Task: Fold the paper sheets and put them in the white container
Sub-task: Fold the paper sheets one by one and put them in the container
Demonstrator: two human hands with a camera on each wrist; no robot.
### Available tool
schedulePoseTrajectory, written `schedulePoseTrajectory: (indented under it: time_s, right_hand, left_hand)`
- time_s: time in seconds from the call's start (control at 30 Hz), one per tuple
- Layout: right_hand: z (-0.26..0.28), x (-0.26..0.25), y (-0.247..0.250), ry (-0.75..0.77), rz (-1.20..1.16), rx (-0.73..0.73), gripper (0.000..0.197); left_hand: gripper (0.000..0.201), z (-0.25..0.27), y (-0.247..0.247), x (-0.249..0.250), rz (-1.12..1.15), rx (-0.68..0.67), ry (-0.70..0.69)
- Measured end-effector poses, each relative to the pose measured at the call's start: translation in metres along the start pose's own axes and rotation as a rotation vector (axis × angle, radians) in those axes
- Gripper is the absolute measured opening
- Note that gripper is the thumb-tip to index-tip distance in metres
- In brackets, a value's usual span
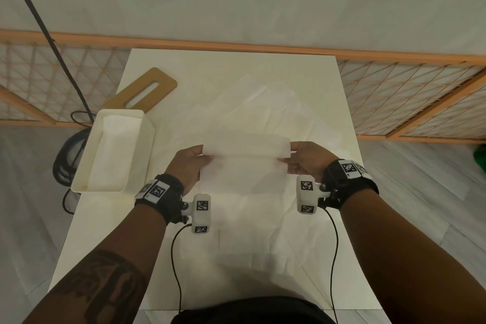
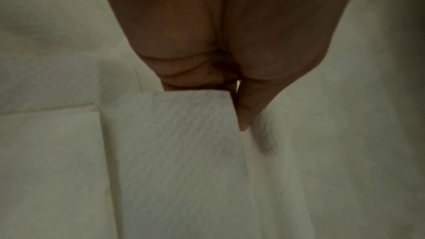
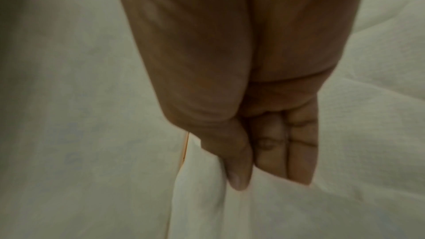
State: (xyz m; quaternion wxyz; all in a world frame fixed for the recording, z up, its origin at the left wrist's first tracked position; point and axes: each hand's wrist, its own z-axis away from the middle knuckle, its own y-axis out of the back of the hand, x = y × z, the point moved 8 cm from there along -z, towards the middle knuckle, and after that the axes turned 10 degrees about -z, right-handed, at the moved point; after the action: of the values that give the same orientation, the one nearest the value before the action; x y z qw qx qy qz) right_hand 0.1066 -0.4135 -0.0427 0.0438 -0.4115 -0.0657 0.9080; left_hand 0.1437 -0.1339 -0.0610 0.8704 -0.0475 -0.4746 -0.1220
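A white paper sheet [image 1: 246, 155] is held above the table's middle, folded along a lengthwise crease. My left hand [image 1: 188, 163] pinches its left end and my right hand [image 1: 302, 156] pinches its right end. The left wrist view shows the folded paper sheet [image 2: 179, 152] running away from my left hand [image 2: 207, 83]. The right wrist view shows my right hand [image 3: 253, 166] with thumb and fingers closed on the paper sheet [image 3: 230, 212]. The white container [image 1: 89, 160] stands at the table's left edge with folded paper inside it. More paper sheets [image 1: 263, 110] lie spread flat on the table.
A wooden board [image 1: 147, 92] with a slot lies behind the container. The white table [image 1: 147, 265] is narrow, with floor on both sides. A black cable [image 1: 44, 34] hangs at the left. A wooden lattice rail [image 1: 394, 92] runs behind the table.
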Motion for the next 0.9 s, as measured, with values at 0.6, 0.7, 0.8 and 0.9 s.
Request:
schedulePoseTrajectory:
  time_s: [0.6,0.7,0.8,0.9]
  right_hand:
    - [0.003,0.008,0.002,-0.050,-0.009,0.062,0.026]
    - [0.002,0.021,-0.004,-0.064,0.094,0.037,0.026]
    - [0.004,0.038,-0.010,-0.090,0.190,0.050,0.031]
    - [0.003,0.059,-0.013,-0.114,0.300,0.029,0.030]
  left_hand:
    - [0.026,-0.008,0.004,-0.004,-0.298,-0.086,0.026]
    - [0.031,-0.007,0.008,-0.008,-0.496,-0.088,-0.021]
    - [0.030,-0.001,0.005,-0.020,-0.698,-0.116,-0.030]
    - [0.024,0.006,0.001,-0.034,-0.826,-0.115,-0.040]
